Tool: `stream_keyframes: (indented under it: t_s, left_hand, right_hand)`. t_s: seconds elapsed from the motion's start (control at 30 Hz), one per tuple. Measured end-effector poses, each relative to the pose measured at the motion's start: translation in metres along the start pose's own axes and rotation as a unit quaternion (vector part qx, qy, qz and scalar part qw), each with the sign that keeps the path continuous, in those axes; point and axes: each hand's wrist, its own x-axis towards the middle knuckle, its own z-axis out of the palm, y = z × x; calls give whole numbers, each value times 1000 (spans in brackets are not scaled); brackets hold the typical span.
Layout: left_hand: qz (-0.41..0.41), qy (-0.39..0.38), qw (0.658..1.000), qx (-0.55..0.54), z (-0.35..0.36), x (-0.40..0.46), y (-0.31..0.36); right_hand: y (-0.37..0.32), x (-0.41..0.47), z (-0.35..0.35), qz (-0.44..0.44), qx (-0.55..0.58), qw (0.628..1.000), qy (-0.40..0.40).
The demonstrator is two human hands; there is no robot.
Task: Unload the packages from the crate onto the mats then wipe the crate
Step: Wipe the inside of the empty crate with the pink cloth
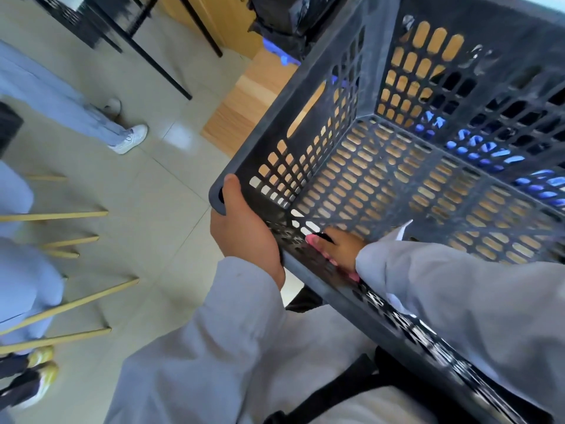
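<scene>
A dark grey slotted plastic crate [360, 50] fills the right of the head view, tilted, with nothing lying on its floor. My left hand [244, 234] grips its near left corner from outside, thumb over the rim. My right hand [339, 249] reaches inside over the near wall and presses a pink cloth [318, 244] against that wall's inner face near the corner. Black packages [284, 22] lie beyond the crate on the wooden table, with blue mat [282, 58] showing beside them and through the crate's slots.
The wooden table [244, 111] edge runs under the crate. Tiled floor lies to the left with a person's legs and white shoes [128, 139], black table legs [159, 65], and wooden chair legs [70, 304]. A black chair sits below me.
</scene>
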Motion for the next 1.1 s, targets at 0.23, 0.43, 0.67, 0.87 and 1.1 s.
stream_keyframes:
  t_s: [0.23, 0.43, 0.67, 0.87, 1.1]
  left_hand:
    - [30, -9, 999, -5, 0, 5, -5]
    - [15, -10, 999, -36, -1, 5, -6]
    - [-5, 22, 998, -53, -1, 7, -7]
    - [-7, 27, 999, -37, -1, 7, -5]
    - [-6, 17, 1000, -10, -1, 3, -1]
  right_hand:
    - [-7, -20, -7, -64, 94, 993, 20]
    - [-40, -73, -24, -168, 120, 978, 34]
    - [-68, -124, -48, -284, 134, 949, 31]
    - [-59, -103, -81, -235, 207, 950, -19]
    - [-11, -9, -45, -6, -65, 998, 14]
